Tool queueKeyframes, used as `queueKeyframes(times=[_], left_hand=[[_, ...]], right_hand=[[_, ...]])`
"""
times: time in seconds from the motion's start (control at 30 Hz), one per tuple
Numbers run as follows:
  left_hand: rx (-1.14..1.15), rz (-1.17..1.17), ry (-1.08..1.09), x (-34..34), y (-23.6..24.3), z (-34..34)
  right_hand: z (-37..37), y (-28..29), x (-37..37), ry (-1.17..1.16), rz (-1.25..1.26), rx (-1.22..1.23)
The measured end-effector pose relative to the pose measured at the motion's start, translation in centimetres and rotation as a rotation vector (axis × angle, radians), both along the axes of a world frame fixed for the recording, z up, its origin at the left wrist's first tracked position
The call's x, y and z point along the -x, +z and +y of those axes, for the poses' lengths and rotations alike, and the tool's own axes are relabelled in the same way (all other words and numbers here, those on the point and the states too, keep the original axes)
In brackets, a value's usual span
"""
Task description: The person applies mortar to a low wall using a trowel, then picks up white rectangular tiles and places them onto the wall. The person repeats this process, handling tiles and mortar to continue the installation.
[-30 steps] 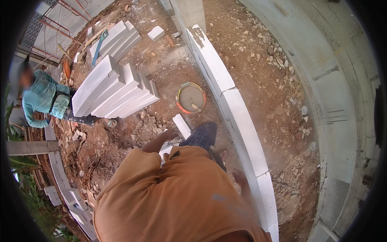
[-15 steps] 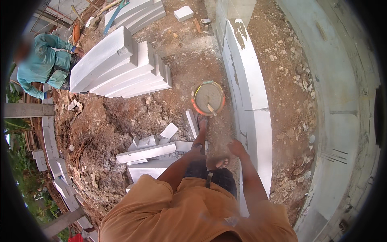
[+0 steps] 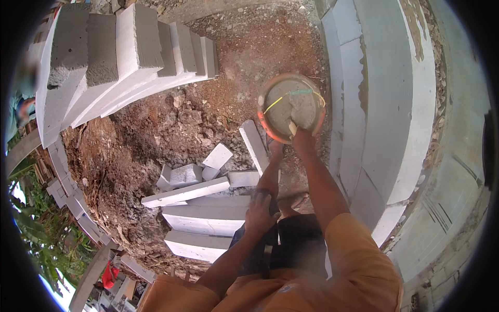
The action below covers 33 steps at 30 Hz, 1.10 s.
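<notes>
My right hand (image 3: 302,139) is closed around the light wooden handle of a trowel (image 3: 292,127). Its blade lies in the wet grey mortar (image 3: 280,108), largely covered, inside a round orange-rimmed bucket (image 3: 263,118). A thin yellow and green handle (image 3: 276,103) crosses the mortar's surface. My left hand (image 3: 261,213) rests on my bent left leg near the knee, fingers laid out and holding nothing. White blocks (image 3: 200,213) lie on the ground left of that hand, with a narrow block piece (image 3: 253,145) beside my foot.
A low wall of pale blocks (image 3: 387,104) runs close along my right, mortar smeared on it. Tall stacked blocks (image 3: 138,41) stand at the upper left. Rubble and dirt (image 3: 125,156) cover the left ground. At the far left edge a person in teal (image 3: 15,112) partly shows.
My right hand has reached forward and down and taken hold of the trowel handle. I bend lower, and my left hand now shows on my leg. The view has shifted.
</notes>
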<state>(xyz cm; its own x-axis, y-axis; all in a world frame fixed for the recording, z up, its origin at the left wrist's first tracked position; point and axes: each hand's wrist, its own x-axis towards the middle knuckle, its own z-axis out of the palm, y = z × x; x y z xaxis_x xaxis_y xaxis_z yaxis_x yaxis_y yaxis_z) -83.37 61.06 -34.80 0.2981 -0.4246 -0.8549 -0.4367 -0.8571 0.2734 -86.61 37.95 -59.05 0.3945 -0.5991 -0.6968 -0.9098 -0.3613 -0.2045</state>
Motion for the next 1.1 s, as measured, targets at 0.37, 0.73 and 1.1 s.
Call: queueKeyframes(times=[0.37,0.73,1.1], left_hand=[[0.040,-0.045,-0.051,-3.1,0.7,-4.6],[0.154,0.114,0.113,-4.4,1.0,-1.7],[0.144,-0.049,0.525,-1.4,9.6,13.0]], right_hand=[[-4.3,1.5,-2.8,-0.404,0.020,-0.507],[-1.4,19.2,4.4,-0.339,-0.185,-0.177],[1.9,25.4,10.6,-0.420,-0.563,-0.149]])
